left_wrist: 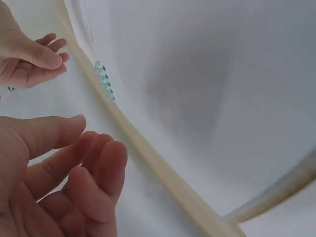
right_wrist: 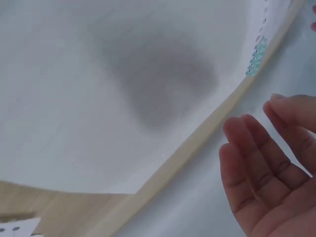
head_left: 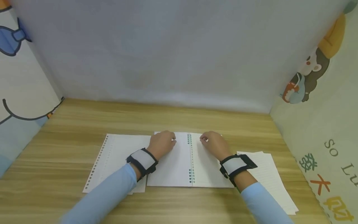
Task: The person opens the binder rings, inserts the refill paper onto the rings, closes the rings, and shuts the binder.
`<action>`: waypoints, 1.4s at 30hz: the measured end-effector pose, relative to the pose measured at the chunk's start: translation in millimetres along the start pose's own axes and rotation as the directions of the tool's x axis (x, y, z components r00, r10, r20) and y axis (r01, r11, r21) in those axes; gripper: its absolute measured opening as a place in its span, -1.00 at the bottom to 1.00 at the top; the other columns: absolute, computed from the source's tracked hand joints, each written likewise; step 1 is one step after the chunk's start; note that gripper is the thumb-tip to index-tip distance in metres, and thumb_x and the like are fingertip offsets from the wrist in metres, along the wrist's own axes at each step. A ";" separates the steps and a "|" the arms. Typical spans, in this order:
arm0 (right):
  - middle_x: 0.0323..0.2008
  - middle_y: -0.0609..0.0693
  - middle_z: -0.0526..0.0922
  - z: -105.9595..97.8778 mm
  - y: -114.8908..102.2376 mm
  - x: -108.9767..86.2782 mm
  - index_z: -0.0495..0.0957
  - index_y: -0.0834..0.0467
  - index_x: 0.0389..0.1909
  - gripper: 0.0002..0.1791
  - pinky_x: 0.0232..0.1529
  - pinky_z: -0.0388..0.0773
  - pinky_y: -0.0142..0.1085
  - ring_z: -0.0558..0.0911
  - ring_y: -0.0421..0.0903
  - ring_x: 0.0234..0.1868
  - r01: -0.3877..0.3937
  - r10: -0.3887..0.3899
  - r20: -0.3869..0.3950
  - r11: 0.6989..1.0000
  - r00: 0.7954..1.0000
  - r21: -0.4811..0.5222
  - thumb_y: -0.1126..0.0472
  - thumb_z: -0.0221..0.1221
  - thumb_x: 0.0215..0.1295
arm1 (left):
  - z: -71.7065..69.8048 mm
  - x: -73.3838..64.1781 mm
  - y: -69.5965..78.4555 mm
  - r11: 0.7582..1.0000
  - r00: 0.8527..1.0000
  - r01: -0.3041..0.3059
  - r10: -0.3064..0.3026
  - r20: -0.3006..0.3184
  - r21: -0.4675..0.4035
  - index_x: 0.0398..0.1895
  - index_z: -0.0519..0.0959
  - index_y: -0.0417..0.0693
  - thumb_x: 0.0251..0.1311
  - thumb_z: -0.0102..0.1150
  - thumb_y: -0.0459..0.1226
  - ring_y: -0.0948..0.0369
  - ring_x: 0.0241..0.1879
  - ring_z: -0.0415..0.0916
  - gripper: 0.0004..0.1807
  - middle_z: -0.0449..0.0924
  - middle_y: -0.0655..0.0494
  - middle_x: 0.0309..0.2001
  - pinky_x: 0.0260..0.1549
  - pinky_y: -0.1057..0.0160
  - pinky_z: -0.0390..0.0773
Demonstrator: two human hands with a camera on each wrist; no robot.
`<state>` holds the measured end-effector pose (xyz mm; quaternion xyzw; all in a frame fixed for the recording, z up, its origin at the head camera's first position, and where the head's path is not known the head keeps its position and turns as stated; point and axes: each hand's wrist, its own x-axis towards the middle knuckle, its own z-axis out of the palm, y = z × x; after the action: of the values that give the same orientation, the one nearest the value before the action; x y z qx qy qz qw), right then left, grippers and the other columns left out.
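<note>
An open notebook (head_left: 170,174) lies flat on the wooden table, its white pages spread to both sides of teal binding rings (head_left: 191,175). Over the upper part of the left page is my left hand (head_left: 162,143), its fingers loosely bent and holding nothing. My right hand (head_left: 215,144) hovers above the right page in much the same pose. In the left wrist view a gap shows between the thumb and fingertips of the left hand (left_wrist: 64,182). Nothing lies within the relaxed fingers of the right hand (right_wrist: 271,173) in the right wrist view either.
Loose sheets with punched holes (head_left: 112,161) lie left of the notebook, partly under my left forearm. More lined sheets (head_left: 271,177) lie on the right, beside my right forearm. A pale wall (head_left: 167,62) stands behind the table (head_left: 167,115), with printed panels at both sides.
</note>
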<state>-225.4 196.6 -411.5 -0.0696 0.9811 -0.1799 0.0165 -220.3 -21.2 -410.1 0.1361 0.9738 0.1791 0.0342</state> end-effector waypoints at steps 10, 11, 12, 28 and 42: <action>-0.04 0.21 0.79 26.8 -4.8 26.9 0.74 0.25 -0.01 -0.75 0.06 0.67 -0.01 0.74 0.13 -0.02 -0.058 0.061 -0.018 0.991 0.998 0.121 0.20 0.18 0.51 | 26.5 51.0 22.9 0.994 0.999 0.033 -0.032 0.004 -0.101 -0.07 0.78 -0.14 0.45 0.21 -0.29 0.06 -0.11 0.76 -0.80 0.82 -0.01 -0.07 -0.09 0.09 0.73; -0.05 0.21 0.79 29.1 -5.0 27.8 0.74 0.25 -0.02 -0.75 0.04 0.67 -0.01 0.74 0.12 -0.04 -0.059 0.062 -0.018 0.990 0.998 0.132 0.20 0.18 0.51 | 29.1 53.7 24.6 0.994 0.999 0.037 -0.037 0.007 -0.105 -0.07 0.78 -0.14 0.45 0.21 -0.28 0.06 -0.12 0.76 -0.81 0.82 -0.01 -0.07 -0.10 0.08 0.73; -0.06 0.21 0.79 31.3 -5.3 28.7 0.74 0.25 -0.02 -0.74 0.03 0.67 -0.01 0.74 0.12 -0.05 -0.056 0.060 -0.022 0.989 0.998 0.136 0.19 0.18 0.51 | 31.5 55.9 25.9 0.993 0.999 0.041 -0.040 0.007 -0.110 -0.07 0.78 -0.14 0.45 0.21 -0.28 0.05 -0.12 0.76 -0.81 0.82 -0.01 -0.07 -0.10 0.06 0.73; -0.02 0.16 0.81 36.8 -10.4 37.0 0.76 0.23 -0.05 -0.78 0.03 0.69 -0.04 0.78 0.11 0.00 0.018 -0.017 -0.012 0.999 1.000 0.041 0.21 0.21 0.49 | 39.8 61.6 28.1 0.989 0.999 0.053 -0.054 -0.002 -0.137 -0.07 0.79 -0.13 0.45 0.21 -0.29 0.04 0.01 0.76 -0.80 0.82 0.00 -0.03 0.03 0.00 0.70; -0.07 0.14 0.82 33.4 -12.8 40.9 0.76 0.23 -0.08 -0.77 0.04 0.70 -0.06 0.79 0.10 -0.01 0.028 -0.028 -0.014 1.000 1.000 -0.007 0.19 0.19 0.51 | 35.8 65.0 30.2 0.993 0.999 0.032 -0.033 -0.012 -0.115 -0.07 0.78 -0.13 0.45 0.20 -0.29 0.05 0.00 0.76 -0.81 0.82 0.00 -0.05 0.01 0.02 0.70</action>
<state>-262.3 167.2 -438.4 -0.0820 0.9807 -0.1772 0.0066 -270.9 36.2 -433.9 0.1167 0.9642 0.2350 0.0383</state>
